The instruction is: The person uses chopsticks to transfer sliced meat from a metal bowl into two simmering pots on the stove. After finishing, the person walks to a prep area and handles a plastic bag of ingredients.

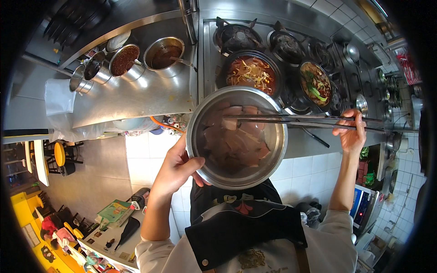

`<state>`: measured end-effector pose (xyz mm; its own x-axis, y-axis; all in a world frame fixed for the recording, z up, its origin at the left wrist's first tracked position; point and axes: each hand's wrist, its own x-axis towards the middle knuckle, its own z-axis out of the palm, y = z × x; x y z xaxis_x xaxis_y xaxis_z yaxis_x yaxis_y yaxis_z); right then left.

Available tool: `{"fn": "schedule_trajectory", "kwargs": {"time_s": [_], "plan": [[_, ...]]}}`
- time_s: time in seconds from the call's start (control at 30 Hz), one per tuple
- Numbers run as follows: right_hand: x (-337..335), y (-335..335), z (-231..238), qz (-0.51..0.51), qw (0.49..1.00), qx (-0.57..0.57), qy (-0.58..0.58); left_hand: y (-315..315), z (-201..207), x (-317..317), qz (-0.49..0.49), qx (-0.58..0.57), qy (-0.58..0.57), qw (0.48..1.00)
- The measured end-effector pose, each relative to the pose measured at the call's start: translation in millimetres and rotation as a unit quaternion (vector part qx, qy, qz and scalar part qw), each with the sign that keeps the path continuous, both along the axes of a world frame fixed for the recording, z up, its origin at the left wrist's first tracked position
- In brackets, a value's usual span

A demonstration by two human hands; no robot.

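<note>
My left hand (pixel 177 164) grips the near left rim of a round steel bowl (pixel 193 157), thumb over the edge. Pinkish-brown slices (pixel 243 141) lie in dark liquid inside it. My right hand (pixel 353 131) is closed on a pair of long dark chopsticks (pixel 309 120), whose tips reach into the bowl and touch a pale pink block (pixel 229 123). Just beyond the bowl, a black pot (pixel 224 76) of red-orange soup with bean sprouts sits on the stove. To its right stands another pot of soup (pixel 315 82) with green vegetable on top.
Bare burners (pixel 240 36) fill the back of the stove. On the steel counter (pixel 136 102) at left stand several steel pots, including one of dark sauce (pixel 165 53) with a ladle. A black handle (pixel 316 138) juts over the stove's front edge. Tables and seated people show at far lower left.
</note>
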<state>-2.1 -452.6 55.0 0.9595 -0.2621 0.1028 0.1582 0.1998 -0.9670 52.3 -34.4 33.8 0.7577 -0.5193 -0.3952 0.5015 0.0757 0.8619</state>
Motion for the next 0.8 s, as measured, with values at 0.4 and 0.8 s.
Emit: {"fn": "schedule_trajectory", "kwargs": {"time_s": [0.4,0.8], "plan": [[-5.4,-15.9,-25.9,-0.092,0.984,0.149,-0.019,-19.5,-17.5,-6.5,0.071,0.0,0.036,0.997],[-11.4,-40.6,-68.6,-0.206,0.97,0.117,0.059,10.1,-39.2,-32.6,0.171,0.078,0.038,0.981]]}}
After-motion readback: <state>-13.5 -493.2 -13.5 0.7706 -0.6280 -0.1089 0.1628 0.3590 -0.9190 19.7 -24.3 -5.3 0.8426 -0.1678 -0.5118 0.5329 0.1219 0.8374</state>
